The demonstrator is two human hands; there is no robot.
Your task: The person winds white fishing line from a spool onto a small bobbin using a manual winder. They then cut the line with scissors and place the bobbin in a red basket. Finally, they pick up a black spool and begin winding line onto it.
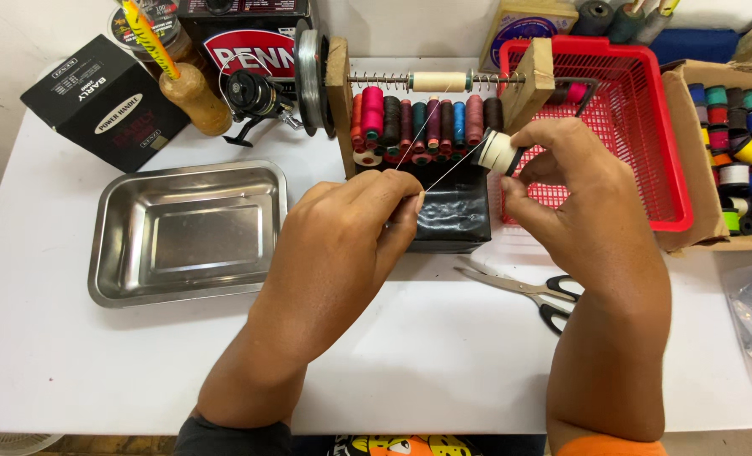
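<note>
My right hand (580, 196) grips a small cream-white thread spool (497, 151) in front of the red basket. My left hand (352, 230) pinches a thin white thread (448, 171) that runs taut from its fingertips up to that spool. A second strand rises from my left fingers to a cream spool (438, 81) on the metal rod of a wooden rack (339, 101). Under the rod stands a row of coloured thread spools (427, 125). A black box (452, 213) sits below my hands.
An empty steel tray (187, 231) lies at the left. Black-handled scissors (528, 294) rest on the white table (443, 355). The red plastic basket (653, 127) and a cardboard box of coloured spools (735, 160) stand at right. A fishing reel (254, 97) and dark boxes (104, 101) stand at the back.
</note>
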